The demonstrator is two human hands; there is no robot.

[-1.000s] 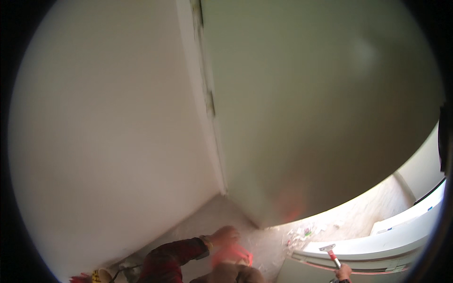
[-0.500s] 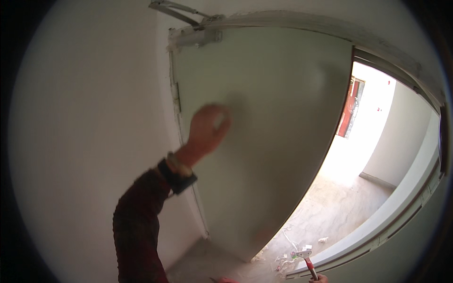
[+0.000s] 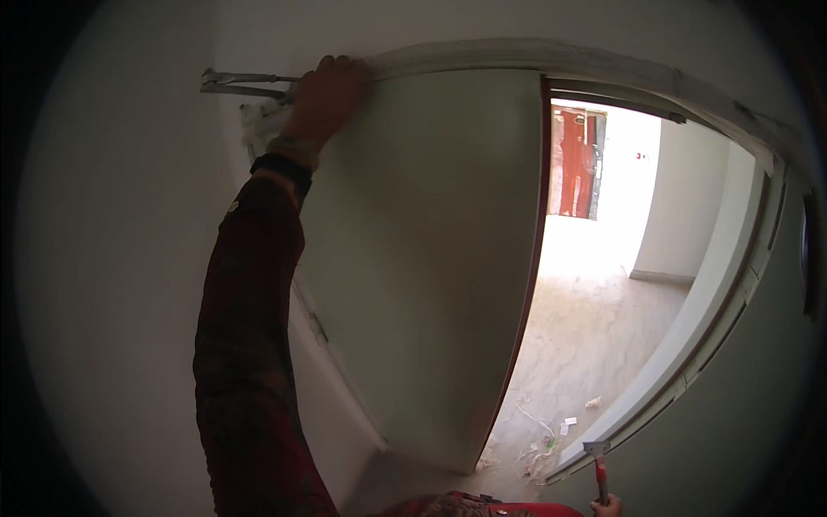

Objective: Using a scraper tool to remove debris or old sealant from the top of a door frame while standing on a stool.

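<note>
Pale green and smooth, the door (image 3: 431, 258) stands open, filling the middle of the view, and its top edge is where the left hand (image 3: 323, 95) works, up at about eleven o'clock. That hand reaches high on a raised arm in a dark red patterned sleeve (image 3: 245, 345) with a dark cuff at the wrist; its fingers curl over the door's upper corner, just under the white door frame (image 3: 603, 73). Whether they pinch anything there I cannot tell, since the back of the hand hides the palm. Touching the hand at its nine o'clock side, a metal door-closer arm (image 3: 241, 84) runs along the wall, with a patch of rough white filler just below it. The right hand (image 3: 608, 507) barely shows at the lower rim, about five o'clock, well apart from the left; it is wrapped around the red handle of a scraper (image 3: 599, 465), whose flat metal blade points up toward the frame's lower run. Beyond the door's free edge, at three o'clock, a bright room opens with a pale floor (image 3: 594, 336), scraps of litter (image 3: 543, 439) near the threshold and a red door (image 3: 577, 164) far back.
</note>
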